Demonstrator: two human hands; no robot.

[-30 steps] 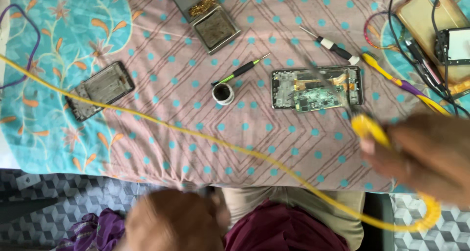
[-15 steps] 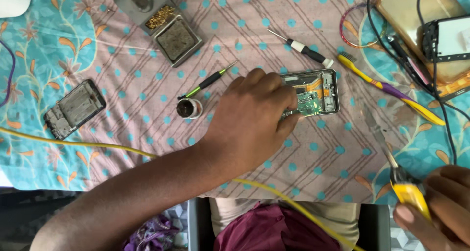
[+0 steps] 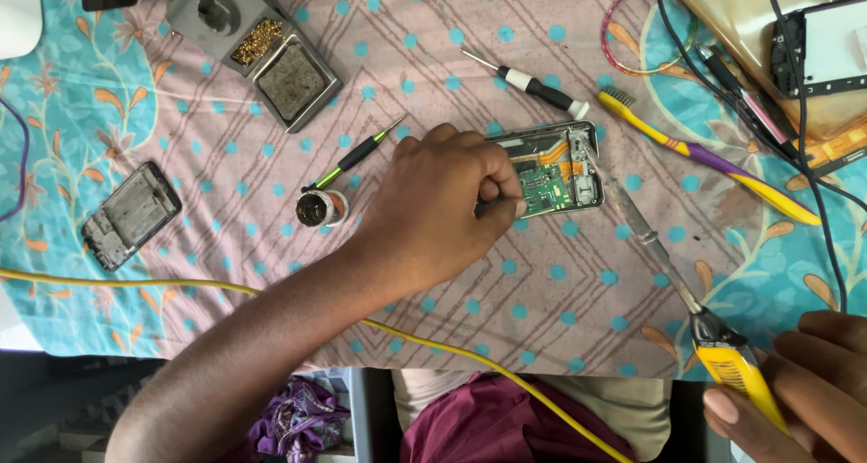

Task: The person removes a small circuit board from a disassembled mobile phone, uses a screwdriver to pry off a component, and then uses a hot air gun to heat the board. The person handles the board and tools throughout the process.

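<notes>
Near the middle of the cloth-covered tabletop (image 3: 271,219) lies the opened phone (image 3: 555,169), its long axis running left to right and its circuit board facing up. A screwdriver (image 3: 533,85) and a toothbrush (image 3: 713,160) lie close behind it; bare cloth stretches between it and the near edge. The left hand (image 3: 442,201) rests over the phone's left end, fingers curled and pinched together on something too small to make out. At the near right corner the right hand (image 3: 795,391) grips the yellow handle of a soldering iron (image 3: 673,269) — its shaft slants up-left, tip at the phone's right end.
</notes>
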